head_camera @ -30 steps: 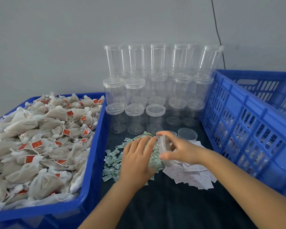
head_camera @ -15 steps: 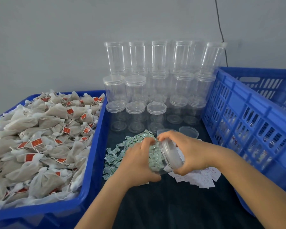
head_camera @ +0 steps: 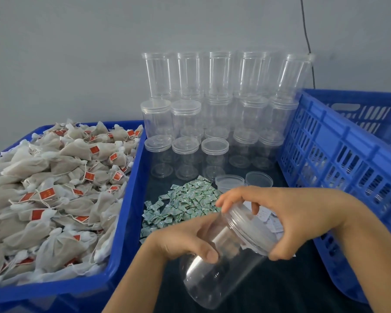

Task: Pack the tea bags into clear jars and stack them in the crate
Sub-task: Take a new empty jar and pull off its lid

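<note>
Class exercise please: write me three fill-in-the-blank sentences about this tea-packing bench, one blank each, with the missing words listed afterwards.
1. The left hand grips the body of a clear ____, held tilted above the dark table.
2. The right hand holds that jar's ____.
3. The tea bags fill a bin on the ____ side of the picture.

Missing words: jar; lid; left

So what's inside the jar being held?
Nothing visible: the jar looks empty through its clear wall. The left hand and right hand, on its lid, cover parts of it.
</note>
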Demonstrator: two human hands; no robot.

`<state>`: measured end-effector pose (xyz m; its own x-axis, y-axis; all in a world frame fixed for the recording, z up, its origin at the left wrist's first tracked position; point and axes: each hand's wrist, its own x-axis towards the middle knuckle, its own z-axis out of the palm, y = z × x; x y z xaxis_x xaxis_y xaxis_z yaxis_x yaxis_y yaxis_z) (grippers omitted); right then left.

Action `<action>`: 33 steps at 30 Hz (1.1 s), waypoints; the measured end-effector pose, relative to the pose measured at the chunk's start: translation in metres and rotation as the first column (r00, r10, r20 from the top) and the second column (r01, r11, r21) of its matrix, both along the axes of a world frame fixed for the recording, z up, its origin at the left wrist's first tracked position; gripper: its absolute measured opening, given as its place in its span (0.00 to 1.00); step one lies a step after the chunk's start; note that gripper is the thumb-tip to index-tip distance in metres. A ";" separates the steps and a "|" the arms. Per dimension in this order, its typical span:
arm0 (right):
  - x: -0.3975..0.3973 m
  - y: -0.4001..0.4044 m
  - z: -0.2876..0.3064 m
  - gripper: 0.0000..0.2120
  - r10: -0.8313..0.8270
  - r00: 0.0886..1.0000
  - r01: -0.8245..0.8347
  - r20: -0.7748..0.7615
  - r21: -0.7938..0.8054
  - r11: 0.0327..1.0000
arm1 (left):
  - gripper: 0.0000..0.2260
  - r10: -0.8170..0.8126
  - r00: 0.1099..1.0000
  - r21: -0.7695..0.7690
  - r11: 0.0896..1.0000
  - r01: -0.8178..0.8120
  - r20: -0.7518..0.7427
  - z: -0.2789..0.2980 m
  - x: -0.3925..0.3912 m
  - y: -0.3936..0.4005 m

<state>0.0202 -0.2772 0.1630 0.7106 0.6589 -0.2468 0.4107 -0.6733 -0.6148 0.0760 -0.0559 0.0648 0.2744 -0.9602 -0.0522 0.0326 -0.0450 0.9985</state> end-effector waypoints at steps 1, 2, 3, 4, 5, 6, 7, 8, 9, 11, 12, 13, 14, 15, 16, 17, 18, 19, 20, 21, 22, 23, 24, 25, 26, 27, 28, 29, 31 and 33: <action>0.001 -0.001 0.001 0.41 0.000 1.000 0.000 0.000 0.008 1.000 | 0.46 -0.028 0.998 -0.023 0.999 0.027 -0.053 -0.002 0.001 -0.003; 0.004 -0.001 0.002 0.41 0.011 1.000 -0.012 0.008 0.029 1.000 | 0.49 -0.048 0.991 -0.027 0.999 0.045 -0.124 -0.005 0.001 -0.006; 0.006 -0.002 0.002 0.40 0.034 0.999 -0.035 0.016 0.066 0.997 | 0.50 -0.063 0.977 -0.013 0.998 0.062 -0.204 -0.007 0.002 -0.008; 0.010 -0.004 0.000 0.40 0.056 0.998 -0.058 0.016 0.112 0.992 | 0.49 -0.084 0.958 -0.003 0.996 0.086 -0.275 -0.009 0.002 -0.009; 0.014 -0.005 -0.002 0.39 0.071 0.997 -0.071 0.007 0.163 0.984 | 0.46 -0.114 0.944 0.006 0.992 0.122 -0.309 -0.010 0.002 -0.011; 0.018 -0.007 -0.005 0.39 0.079 0.997 -0.075 -0.008 0.216 0.974 | 0.43 -0.144 0.934 0.016 0.987 0.158 -0.325 -0.010 0.001 -0.013; 0.022 -0.009 -0.009 0.38 0.090 0.996 -0.080 -0.021 0.272 0.959 | 0.41 -0.165 0.925 0.024 0.983 0.185 -0.343 -0.009 -0.002 -0.016; 0.026 -0.010 -0.013 0.37 0.109 0.994 -0.092 -0.030 0.339 0.936 | 0.41 -0.179 0.902 0.008 0.980 0.197 -0.394 -0.008 -0.005 -0.016; 0.030 -0.012 -0.016 0.37 0.132 0.991 -0.104 -0.037 0.418 0.903 | 0.39 -0.132 0.871 -0.001 0.989 0.150 -0.473 -0.008 -0.008 -0.011; 0.038 -0.018 -0.023 0.36 0.172 0.984 -0.114 -0.048 0.572 0.813 | 0.38 -0.026 0.859 -0.016 1.000 0.021 -0.511 -0.011 -0.007 -0.004; 0.043 -0.022 -0.026 0.35 0.174 0.983 -0.099 -0.053 0.644 0.758 | 0.40 -0.052 0.834 -0.032 0.999 0.041 -0.549 -0.013 -0.007 -0.006; 0.047 -0.027 -0.029 0.35 0.149 0.986 -0.056 -0.068 0.713 0.699 | 0.39 -0.062 0.823 -0.058 0.998 0.035 -0.564 -0.016 -0.007 -0.010; 0.051 -0.031 -0.032 0.35 0.104 0.989 0.017 -0.106 0.774 0.633 | 0.35 -0.020 0.830 -0.064 0.998 -0.019 -0.558 -0.016 -0.005 -0.013; 0.055 -0.035 -0.035 0.36 0.042 0.988 0.103 -0.151 0.827 0.552 | 0.34 0.003 0.858 -0.103 0.993 -0.065 -0.514 -0.018 -0.004 -0.016; 0.060 -0.039 -0.038 0.37 -0.035 0.981 0.185 -0.189 0.872 0.453 | 0.35 0.014 0.897 -0.144 0.986 -0.086 -0.442 -0.016 -0.005 -0.018; 0.066 -0.043 -0.042 0.38 -0.116 0.968 0.248 -0.221 0.904 0.349 | 0.37 0.046 0.923 -0.158 0.981 -0.114 -0.382 -0.013 -0.005 -0.021; 0.072 -0.047 -0.045 0.39 -0.197 0.948 0.296 -0.251 0.921 0.252 | 0.39 0.115 0.935 -0.152 0.973 -0.174 -0.336 -0.009 -0.004 -0.022; 0.079 -0.050 -0.049 0.37 -0.281 0.918 0.335 -0.280 0.927 0.170 | 0.42 0.209 0.932 -0.137 0.956 -0.258 -0.295 -0.008 -0.003 -0.022; 0.086 -0.052 -0.052 0.33 -0.370 0.876 0.371 -0.311 0.923 0.102 | 0.44 0.331 0.915 -0.113 0.925 -0.363 -0.232 -0.008 -0.002 -0.022; 0.093 -0.053 -0.055 0.26 -0.472 0.814 0.410 -0.339 0.911 0.052 | 0.43 0.431 0.887 -0.121 0.884 -0.452 -0.167 -0.009 -0.002 -0.022; 0.101 -0.055 -0.060 0.21 -0.595 0.721 0.460 -0.355 0.888 0.027 | 0.40 0.510 0.852 -0.143 0.841 -0.523 -0.118 -0.010 -0.002 -0.023; 0.109 -0.057 -0.066 0.17 -0.713 0.608 0.514 -0.348 0.858 0.019 | 0.37 0.566 0.820 -0.163 0.804 -0.571 -0.082 -0.011 -0.002 -0.023; 0.116 -0.060 -0.073 0.15 -0.805 0.494 0.567 -0.329 0.824 0.010 | 0.36 0.612 0.790 -0.172 0.775 -0.608 -0.035 -0.013 -0.002 -0.024; 0.123 -0.063 -0.080 0.15 -0.864 0.397 0.615 -0.311 0.788 -0.001 | 0.37 0.649 0.761 -0.175 0.751 -0.636 0.021 -0.016 -0.002 -0.025; 0.129 -0.065 -0.087 0.15 -0.900 0.326 0.661 -0.290 0.750 -0.002 | 0.38 0.684 0.725 -0.168 0.726 -0.667 0.077 -0.018 -0.002 -0.026; 0.134 -0.067 -0.094 0.17 -0.925 0.277 0.705 -0.259 0.709 0.012 | 0.40 0.722 0.680 -0.156 0.692 -0.705 0.127 -0.019 -0.003 -0.027; 0.138 -0.069 -0.101 0.19 -0.944 0.240 0.747 -0.225 0.665 0.032 | 0.43 0.762 0.624 -0.145 0.647 -0.749 0.175 -0.021 -0.002 -0.028; 0.142 -0.071 -0.108 0.21 -0.959 0.208 0.783 -0.192 0.620 0.046 | 0.45 0.795 0.566 -0.141 0.599 -0.788 0.219 -0.022 -0.002 -0.029; 0.146 -0.074 -0.121 0.23 -0.982 0.146 0.830 -0.118 0.555 0.056 | 0.45 0.838 0.481 -0.151 0.527 -0.836 0.260 -0.025 0.000 -0.029; 0.150 -0.078 -0.133 0.22 -0.991 0.125 0.854 -0.042 0.513 0.086 | 0.43 0.866 0.430 -0.154 0.475 -0.866 0.257 -0.027 0.000 -0.029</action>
